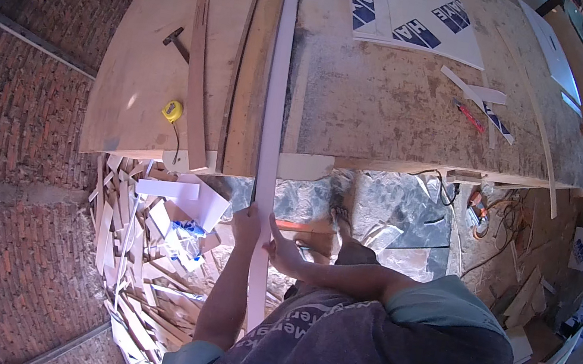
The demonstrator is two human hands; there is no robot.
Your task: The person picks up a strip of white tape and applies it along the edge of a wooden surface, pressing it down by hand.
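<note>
A long narrow white panel strip (pixel 279 95) lies lengthwise on the wooden workbench (pixel 392 112) and reaches past its front edge toward my body. My left hand (pixel 246 226) is closed at the strip's left edge, by the end of a dark thin edge; what exactly its fingers grip is unclear. My right hand (pixel 284 251) holds the strip's right edge, thumb and fingers against it. Directly left of the strip runs a long wooden board (pixel 254 74). Further left lie a brown wood batten (pixel 200 72), a hammer (pixel 176 43) and a yellow tape measure (pixel 172 111).
White panels with blue print (pixel 424 15), offcuts (pixel 472 90) and a red utility knife (pixel 469 117) lie on the bench's right part. Scrap strips (pixel 142 273) pile up on the floor at left, beside a brick wall (pixel 20 141). Cables and an orange tool (pixel 476 209) lie at right.
</note>
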